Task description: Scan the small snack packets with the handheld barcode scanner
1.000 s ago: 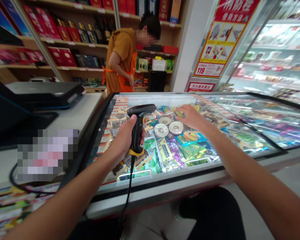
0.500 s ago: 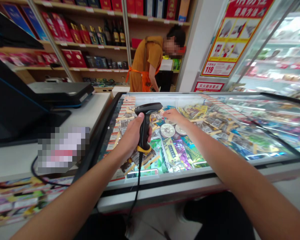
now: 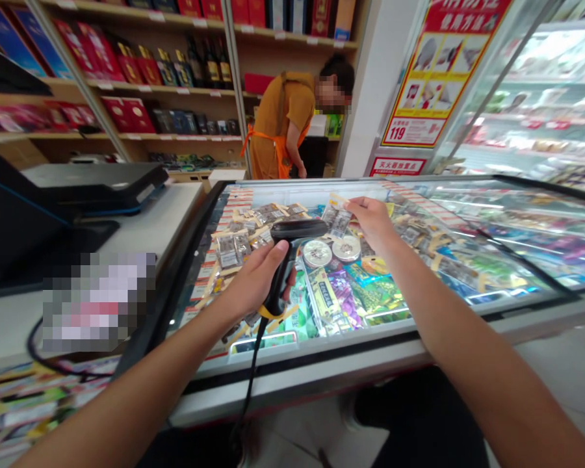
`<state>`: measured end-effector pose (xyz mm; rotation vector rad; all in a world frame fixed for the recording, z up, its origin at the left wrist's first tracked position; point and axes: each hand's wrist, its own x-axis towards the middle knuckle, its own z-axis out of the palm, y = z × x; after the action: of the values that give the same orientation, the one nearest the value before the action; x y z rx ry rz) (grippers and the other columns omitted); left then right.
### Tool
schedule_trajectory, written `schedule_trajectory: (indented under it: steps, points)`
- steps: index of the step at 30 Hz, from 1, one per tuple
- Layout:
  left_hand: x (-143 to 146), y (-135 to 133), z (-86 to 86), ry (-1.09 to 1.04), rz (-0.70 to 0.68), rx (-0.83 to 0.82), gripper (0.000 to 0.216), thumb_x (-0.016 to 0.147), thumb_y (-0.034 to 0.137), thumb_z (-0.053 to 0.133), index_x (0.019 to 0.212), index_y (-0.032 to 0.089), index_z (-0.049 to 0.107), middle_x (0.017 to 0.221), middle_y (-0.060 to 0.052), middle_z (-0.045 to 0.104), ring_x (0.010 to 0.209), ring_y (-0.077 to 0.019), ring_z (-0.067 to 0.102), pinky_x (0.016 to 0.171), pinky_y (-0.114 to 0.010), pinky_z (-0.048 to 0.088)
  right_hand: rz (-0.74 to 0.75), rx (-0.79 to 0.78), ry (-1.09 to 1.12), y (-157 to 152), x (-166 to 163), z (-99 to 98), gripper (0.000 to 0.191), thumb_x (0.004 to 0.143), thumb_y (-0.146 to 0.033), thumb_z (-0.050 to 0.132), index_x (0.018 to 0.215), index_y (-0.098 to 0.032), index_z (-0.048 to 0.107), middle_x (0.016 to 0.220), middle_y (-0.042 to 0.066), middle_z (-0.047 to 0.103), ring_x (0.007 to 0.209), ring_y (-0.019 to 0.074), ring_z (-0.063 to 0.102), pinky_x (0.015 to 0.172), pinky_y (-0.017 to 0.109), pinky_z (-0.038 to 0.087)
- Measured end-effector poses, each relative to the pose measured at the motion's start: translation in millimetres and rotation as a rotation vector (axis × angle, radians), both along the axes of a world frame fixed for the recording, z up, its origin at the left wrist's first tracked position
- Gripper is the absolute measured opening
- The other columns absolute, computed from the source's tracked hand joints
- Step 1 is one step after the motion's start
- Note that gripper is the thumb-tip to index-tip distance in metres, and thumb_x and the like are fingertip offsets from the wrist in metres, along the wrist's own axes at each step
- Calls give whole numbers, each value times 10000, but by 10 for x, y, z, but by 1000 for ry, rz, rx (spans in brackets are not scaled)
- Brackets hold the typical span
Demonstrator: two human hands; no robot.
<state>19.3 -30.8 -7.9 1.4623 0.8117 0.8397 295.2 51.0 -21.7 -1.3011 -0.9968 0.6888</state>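
My left hand [image 3: 259, 278] is wrapped round the grip of a black barcode scanner [image 3: 299, 229] with yellow trim, its head level and facing right. From the scanner's base a black cable [image 3: 254, 364] hangs down past the counter edge. Between the fingertips of my right hand [image 3: 374, 222] is a small clear packet [image 3: 335, 218] with tan edges and dark contents, just beyond the scanner head. Below both hands stretches a glass-topped freezer [image 3: 302, 372]. Similar packets [image 3: 233, 250] lie scattered on its left part, and two round silver-lidded tins [image 3: 316, 253] sit near the middle.
At left a white counter [image 3: 175, 208] carries a black scale [image 3: 95, 182] and a blurred-out item [image 3: 100, 299]. Behind the freezer a person in an orange apron [image 3: 283, 123] bends down before shelves of boxes and bottles [image 3: 209, 65]. Refrigerated shelves [image 3: 556, 104] stand at right.
The packet in my right hand has come into clear view beyond the scanner, lifted by its edge. The scanner sits slightly lower, and my view has shifted a little to the right.
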Motion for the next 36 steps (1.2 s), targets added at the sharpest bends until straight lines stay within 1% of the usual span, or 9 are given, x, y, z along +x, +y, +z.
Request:
schedule_trajectory:
  steps: [5, 8, 12, 20, 24, 27, 31, 34, 36]
  points:
    - [17, -66, -3, 66, -69, 0, 529, 883, 715, 556, 779, 203, 479, 583, 11, 608, 415, -103, 549, 417, -211, 437, -12, 39, -27, -21, 4, 20, 268, 636, -405, 753, 773, -225, 608, 673, -19, 625, 583, 122, 542, 530, 243, 462]
    - [26, -73, -27, 86, -108, 26, 528, 904, 708, 541, 775, 198, 490, 596, 5, 612, 427, -106, 554, 414, -213, 445, -13, 73, -104, -48, 1, 16, 328, 638, -480, 742, 805, -230, 611, 729, -3, 644, 626, 139, 565, 566, 266, 484]
    - [35, -57, -70, 91, -145, 53, 551, 903, 733, 529, 789, 195, 501, 607, 2, 613, 427, -112, 560, 400, -219, 454, -4, 97, -126, -85, -15, 16, 367, 635, -519, 735, 819, -230, 603, 773, 6, 633, 681, 155, 588, 594, 280, 495]
    - [44, -45, -71, 138, -137, 75, 569, 915, 739, 502, 768, 190, 511, 590, -4, 607, 444, -113, 561, 417, -215, 455, -22, 120, -151, -76, 37, 26, 375, 627, -519, 730, 828, -226, 612, 796, 5, 620, 628, 129, 537, 577, 272, 457]
    - [46, -45, -56, 144, -130, 86, 592, 903, 757, 500, 754, 185, 520, 584, -7, 599, 443, -114, 557, 423, -217, 446, -21, 132, -163, -66, 38, 8, 372, 650, -523, 727, 846, -226, 620, 797, 6, 626, 628, 133, 546, 578, 276, 466]
    - [38, -42, -62, 119, -114, 77, 583, 895, 761, 511, 763, 194, 499, 571, 6, 583, 430, -110, 543, 414, -215, 430, -50, 145, -150, -70, 77, 49, 346, 668, -494, 731, 858, -217, 645, 801, 13, 649, 650, 134, 568, 591, 267, 475]
    - [26, -36, -71, 75, -99, 63, 569, 883, 760, 535, 780, 204, 476, 579, 18, 580, 421, -109, 539, 419, -224, 447, -123, 144, -180, -106, 391, 201, 328, 726, -471, 709, 908, -199, 701, 784, 23, 681, 671, 153, 607, 593, 270, 482]
    - [26, -49, -44, 69, -102, 30, 569, 866, 769, 550, 791, 211, 465, 568, 23, 577, 412, -113, 535, 399, -224, 442, -209, 143, -372, -173, 831, 315, 327, 759, -460, 709, 934, -186, 739, 835, 51, 726, 772, 204, 668, 677, 322, 535]
    - [29, -67, -18, 69, -101, 14, 564, 860, 765, 562, 791, 215, 457, 557, 28, 573, 403, -110, 527, 382, -215, 426, -243, 73, -533, -226, 1138, 358, 270, 783, -425, 707, 902, -187, 753, 865, 79, 752, 838, 239, 689, 784, 380, 558]
